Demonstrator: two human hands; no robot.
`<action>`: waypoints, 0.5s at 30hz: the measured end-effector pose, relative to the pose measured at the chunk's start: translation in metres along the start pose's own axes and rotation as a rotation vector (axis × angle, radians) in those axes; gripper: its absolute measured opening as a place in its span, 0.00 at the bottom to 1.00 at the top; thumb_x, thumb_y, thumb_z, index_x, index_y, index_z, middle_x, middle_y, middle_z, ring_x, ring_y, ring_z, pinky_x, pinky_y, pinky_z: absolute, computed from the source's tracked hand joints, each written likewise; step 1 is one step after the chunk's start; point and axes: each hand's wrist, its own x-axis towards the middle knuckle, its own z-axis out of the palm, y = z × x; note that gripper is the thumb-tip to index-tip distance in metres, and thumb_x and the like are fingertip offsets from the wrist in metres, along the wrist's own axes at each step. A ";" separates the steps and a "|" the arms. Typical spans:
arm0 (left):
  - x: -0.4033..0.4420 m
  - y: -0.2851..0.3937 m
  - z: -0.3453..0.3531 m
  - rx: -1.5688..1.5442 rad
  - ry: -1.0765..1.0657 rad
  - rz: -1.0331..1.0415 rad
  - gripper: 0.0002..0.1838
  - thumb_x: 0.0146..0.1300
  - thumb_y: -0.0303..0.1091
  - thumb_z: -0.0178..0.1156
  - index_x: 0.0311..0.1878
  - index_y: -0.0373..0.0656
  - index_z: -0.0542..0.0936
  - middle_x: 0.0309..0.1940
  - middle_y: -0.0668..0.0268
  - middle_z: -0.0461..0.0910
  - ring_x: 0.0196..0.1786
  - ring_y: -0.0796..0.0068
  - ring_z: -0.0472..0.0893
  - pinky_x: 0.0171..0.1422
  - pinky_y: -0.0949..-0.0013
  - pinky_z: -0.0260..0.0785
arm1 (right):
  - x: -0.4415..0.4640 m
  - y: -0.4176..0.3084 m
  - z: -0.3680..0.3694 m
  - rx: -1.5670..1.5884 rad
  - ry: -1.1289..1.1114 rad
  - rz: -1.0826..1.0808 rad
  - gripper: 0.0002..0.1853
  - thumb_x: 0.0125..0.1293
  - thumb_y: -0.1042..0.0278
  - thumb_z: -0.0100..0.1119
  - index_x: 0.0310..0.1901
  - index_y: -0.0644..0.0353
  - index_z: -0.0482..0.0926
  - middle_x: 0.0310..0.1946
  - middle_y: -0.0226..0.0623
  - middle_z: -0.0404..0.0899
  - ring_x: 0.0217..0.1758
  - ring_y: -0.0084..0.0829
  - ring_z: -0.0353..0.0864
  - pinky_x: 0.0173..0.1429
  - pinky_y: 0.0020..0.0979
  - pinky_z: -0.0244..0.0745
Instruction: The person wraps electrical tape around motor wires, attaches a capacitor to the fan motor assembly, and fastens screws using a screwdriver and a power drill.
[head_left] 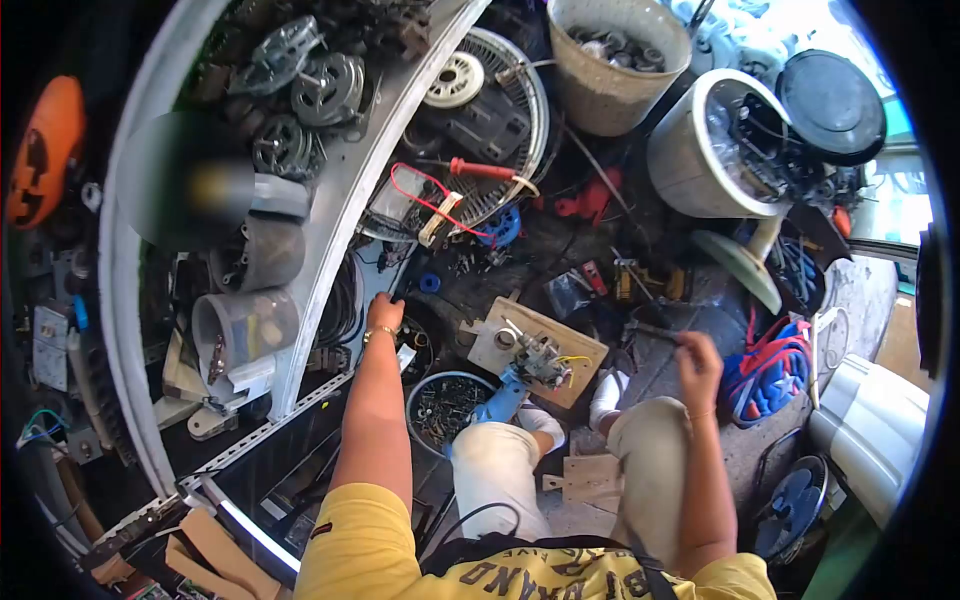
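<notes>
The metal motor-like assembly (541,360) is grey and irregular, with a yellow wire trailing from its right side; it sits on a tilted wooden board (582,352) on the floor, ahead of the person's knees. The right hand (699,370), blurred, is closed round one end of a dark bar-like tool (655,331), well to the right of the assembly. The left hand (386,314) has its fingers bent in, above the edge of a dark container (421,330); whether it grips anything, I cannot tell.

There is one assembly, one bar-like tool, one metal bowl (428,446) of screws and small parts, and two large buckets, a beige one (606,100) and a white one (676,165), both filled with parts.

A blue object (501,400), its kind unclear, lies between the bowl and the board, close to the assembly, and the bowl stands between the left forearm and the board. Farther right are a red-and-blue bag (768,372) and a fan (794,503)
</notes>
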 end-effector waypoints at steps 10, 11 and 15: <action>0.123 -0.057 0.058 0.005 0.288 0.067 0.31 0.52 0.38 0.66 0.59 0.37 0.70 0.54 0.43 0.74 0.56 0.46 0.75 0.58 0.54 0.69 | 0.085 0.094 0.042 0.015 -0.068 -0.063 0.10 0.59 0.84 0.54 0.43 0.65 0.78 0.35 0.30 0.79 0.37 0.18 0.76 0.44 0.20 0.69; 0.140 -0.065 0.066 0.101 0.343 0.131 0.31 0.52 0.38 0.65 0.61 0.42 0.69 0.52 0.46 0.76 0.54 0.47 0.76 0.57 0.53 0.71 | 0.089 0.091 0.052 0.013 -0.108 -0.076 0.10 0.59 0.84 0.54 0.42 0.65 0.78 0.35 0.30 0.79 0.38 0.18 0.76 0.45 0.20 0.69; 0.194 -0.082 0.085 0.047 0.247 0.214 0.31 0.52 0.31 0.63 0.62 0.56 0.69 0.49 0.51 0.79 0.50 0.49 0.79 0.53 0.52 0.72 | 0.099 0.084 0.089 0.041 -0.175 -0.161 0.11 0.58 0.87 0.52 0.42 0.68 0.77 0.36 0.32 0.76 0.40 0.20 0.76 0.45 0.21 0.70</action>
